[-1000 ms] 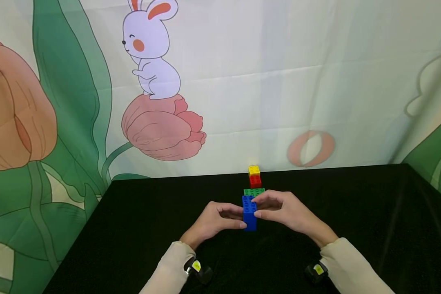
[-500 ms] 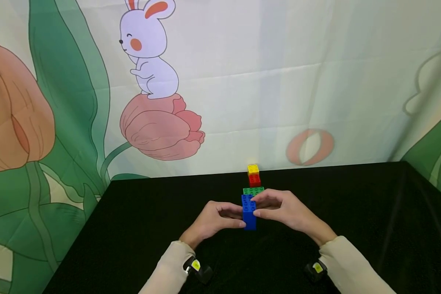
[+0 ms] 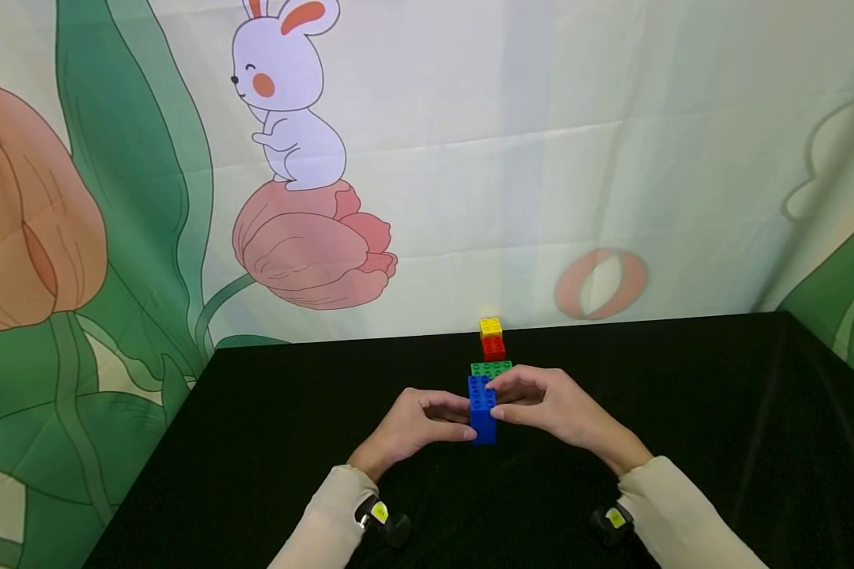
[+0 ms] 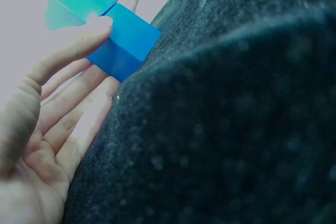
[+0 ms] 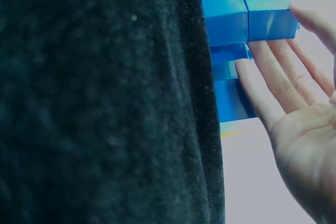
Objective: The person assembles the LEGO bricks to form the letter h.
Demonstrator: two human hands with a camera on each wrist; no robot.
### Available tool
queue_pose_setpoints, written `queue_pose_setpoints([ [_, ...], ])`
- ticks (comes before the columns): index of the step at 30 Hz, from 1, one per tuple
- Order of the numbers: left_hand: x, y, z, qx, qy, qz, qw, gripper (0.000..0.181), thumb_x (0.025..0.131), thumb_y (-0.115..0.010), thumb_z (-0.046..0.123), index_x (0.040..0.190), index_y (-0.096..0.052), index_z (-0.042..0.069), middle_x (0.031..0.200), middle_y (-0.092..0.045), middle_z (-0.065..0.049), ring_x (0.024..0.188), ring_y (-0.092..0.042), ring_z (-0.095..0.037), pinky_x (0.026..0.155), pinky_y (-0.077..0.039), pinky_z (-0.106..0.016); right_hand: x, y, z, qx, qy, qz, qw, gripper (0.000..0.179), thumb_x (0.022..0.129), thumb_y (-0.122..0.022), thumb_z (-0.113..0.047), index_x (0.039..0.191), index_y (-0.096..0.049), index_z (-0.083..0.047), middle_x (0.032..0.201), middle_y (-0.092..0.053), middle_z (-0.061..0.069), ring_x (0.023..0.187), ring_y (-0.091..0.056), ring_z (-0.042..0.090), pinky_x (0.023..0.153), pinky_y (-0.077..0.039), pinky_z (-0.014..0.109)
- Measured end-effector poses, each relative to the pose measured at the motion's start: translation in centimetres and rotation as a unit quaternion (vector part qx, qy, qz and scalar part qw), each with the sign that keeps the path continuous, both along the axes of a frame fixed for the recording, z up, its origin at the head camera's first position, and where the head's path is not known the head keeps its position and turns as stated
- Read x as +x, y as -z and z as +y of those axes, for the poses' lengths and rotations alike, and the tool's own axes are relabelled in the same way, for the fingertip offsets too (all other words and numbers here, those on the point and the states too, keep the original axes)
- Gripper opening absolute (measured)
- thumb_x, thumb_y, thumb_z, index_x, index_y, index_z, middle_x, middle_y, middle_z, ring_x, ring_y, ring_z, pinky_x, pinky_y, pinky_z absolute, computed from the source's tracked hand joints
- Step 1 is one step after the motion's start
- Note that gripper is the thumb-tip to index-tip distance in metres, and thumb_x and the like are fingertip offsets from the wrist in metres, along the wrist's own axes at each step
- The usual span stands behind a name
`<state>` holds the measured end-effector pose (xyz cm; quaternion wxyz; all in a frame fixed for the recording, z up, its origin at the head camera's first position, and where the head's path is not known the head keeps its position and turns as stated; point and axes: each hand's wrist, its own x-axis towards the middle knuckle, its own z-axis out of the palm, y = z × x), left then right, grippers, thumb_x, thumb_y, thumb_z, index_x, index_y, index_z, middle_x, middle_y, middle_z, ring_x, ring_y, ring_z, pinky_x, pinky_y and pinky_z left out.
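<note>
A blue brick stack (image 3: 482,412) stands upright on the black table (image 3: 270,442), near its middle. My left hand (image 3: 437,417) pinches it from the left, thumb low on its side. From the right, my right hand (image 3: 528,399) grips it, fingertips at the top edge. The left wrist view shows the blue stack (image 4: 124,41) with the thumb (image 4: 79,51) pressed on it. In the right wrist view the blue stack (image 5: 247,17) lies against my fingers (image 5: 273,77). Right behind the stack sits a green brick (image 3: 492,368), and farther back a yellow brick (image 3: 490,326) sits on a red one (image 3: 493,348).
A cloth backdrop (image 3: 427,158) printed with a rabbit, tulips and leaves hangs behind the table and along both sides. The table's far edge runs just behind the yellow and red bricks. Bare black surface lies left and right of my hands.
</note>
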<state>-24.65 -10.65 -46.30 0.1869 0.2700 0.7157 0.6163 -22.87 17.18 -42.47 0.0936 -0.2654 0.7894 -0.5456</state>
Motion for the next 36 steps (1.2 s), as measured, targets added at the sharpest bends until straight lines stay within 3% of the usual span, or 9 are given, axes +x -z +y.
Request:
queue_pose_setpoints([
  [36, 0.03, -0.01, 0.00, 0.003, -0.003, -0.006, 1.0000, 0.036, 0.095, -0.079, 0.006, 0.130, -0.073, 0.002, 0.124, -0.076, -0.010, 0.110, -0.074, -0.027, 0.096, -0.060, -0.039, 0.08, -0.44, -0.36, 0.009, -0.005, 0.025, 0.9996, 0.028, 0.099, -0.077, -0.019, 0.123, -0.070, -0.008, 0.123, -0.072, 0.009, 0.111, -0.071, 0.025, 0.097, -0.059, 0.038],
])
